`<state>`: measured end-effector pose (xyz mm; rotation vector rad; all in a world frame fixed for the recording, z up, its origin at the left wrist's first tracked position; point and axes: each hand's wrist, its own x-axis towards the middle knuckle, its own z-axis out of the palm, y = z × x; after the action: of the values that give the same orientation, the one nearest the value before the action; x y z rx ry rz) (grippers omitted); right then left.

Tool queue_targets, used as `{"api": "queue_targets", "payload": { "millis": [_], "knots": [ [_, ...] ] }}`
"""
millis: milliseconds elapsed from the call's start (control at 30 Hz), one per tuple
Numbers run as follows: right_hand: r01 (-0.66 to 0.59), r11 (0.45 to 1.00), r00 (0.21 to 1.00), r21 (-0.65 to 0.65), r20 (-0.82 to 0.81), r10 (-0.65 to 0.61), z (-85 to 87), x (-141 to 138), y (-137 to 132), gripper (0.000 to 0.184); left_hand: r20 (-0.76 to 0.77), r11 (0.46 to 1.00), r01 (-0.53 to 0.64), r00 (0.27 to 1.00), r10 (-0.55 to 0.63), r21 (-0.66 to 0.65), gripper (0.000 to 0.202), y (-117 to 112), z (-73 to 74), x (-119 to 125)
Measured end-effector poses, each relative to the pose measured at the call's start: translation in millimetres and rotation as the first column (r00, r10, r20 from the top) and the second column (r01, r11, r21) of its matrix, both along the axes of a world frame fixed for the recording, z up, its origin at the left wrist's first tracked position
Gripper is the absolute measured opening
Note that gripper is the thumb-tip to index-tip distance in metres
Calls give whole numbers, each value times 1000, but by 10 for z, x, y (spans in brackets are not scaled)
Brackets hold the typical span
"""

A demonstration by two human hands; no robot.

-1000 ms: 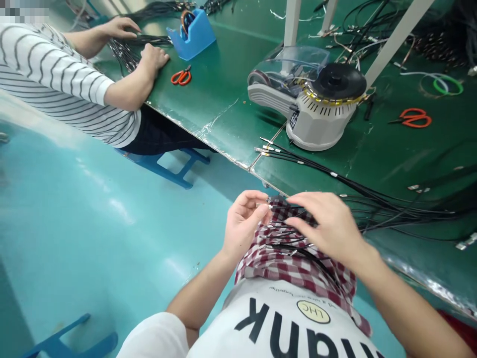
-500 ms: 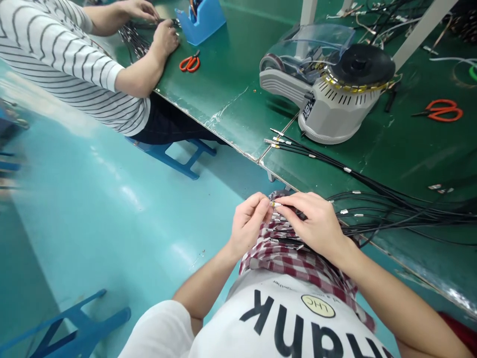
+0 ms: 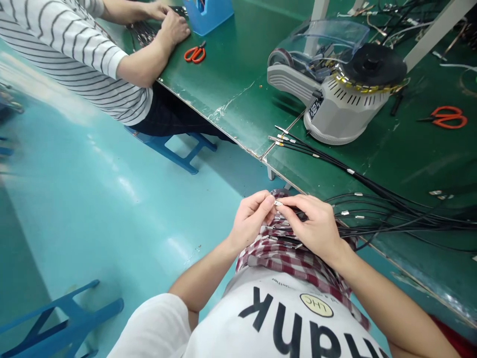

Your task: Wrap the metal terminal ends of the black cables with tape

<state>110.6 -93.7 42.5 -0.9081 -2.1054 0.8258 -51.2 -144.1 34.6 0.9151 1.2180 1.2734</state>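
Observation:
In the head view my left hand [image 3: 251, 219] and my right hand [image 3: 316, 223] meet above my lap, fingertips almost touching. Between them is the end of a black cable, with a small white label [image 3: 278, 203] showing dark marks. My left thumb and forefinger pinch its tip; my right thumb and fingers pinch just behind the label. More black cables [image 3: 286, 240] with light-coloured ends lie across my checked garment below the hands. They run right, under my right hand, onto the table. How the held cable runs behind my right hand is hidden.
On the green table [image 3: 231, 89] stands a grey tape dispenser [image 3: 343, 117]. Labelled black cables [image 3: 331, 164] lie before it. Orange-handled scissors [image 3: 449, 118] are at right, another pair [image 3: 195, 53] near a co-worker's arm [image 3: 149, 62]. A blue stool [image 3: 70, 318] stands lower left.
The label between my fingertips has turned: a yellow part showed before, now a white face with dark marks does. Both hands keep their pinch. The whole view has shifted slightly.

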Motion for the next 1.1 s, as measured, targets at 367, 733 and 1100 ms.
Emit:
{"api": "queue_targets", "payload": {
  "millis": [367, 733, 1100],
  "knots": [
    [-23, 1000, 996, -17, 85, 25, -67, 14, -4, 12, -62, 998, 51, 997, -54, -49, 42, 26, -19, -15],
    [160, 897, 770, 413, 517, -375, -329, 721, 1339, 15, -619, 995, 24, 782, -80, -98, 29, 42, -527, -216],
    [135, 919, 892, 369, 359, -275, -63, 755, 833, 12, -138, 989, -123, 981, 133, 84, 40, 446, -146, -127]
  ]
}}
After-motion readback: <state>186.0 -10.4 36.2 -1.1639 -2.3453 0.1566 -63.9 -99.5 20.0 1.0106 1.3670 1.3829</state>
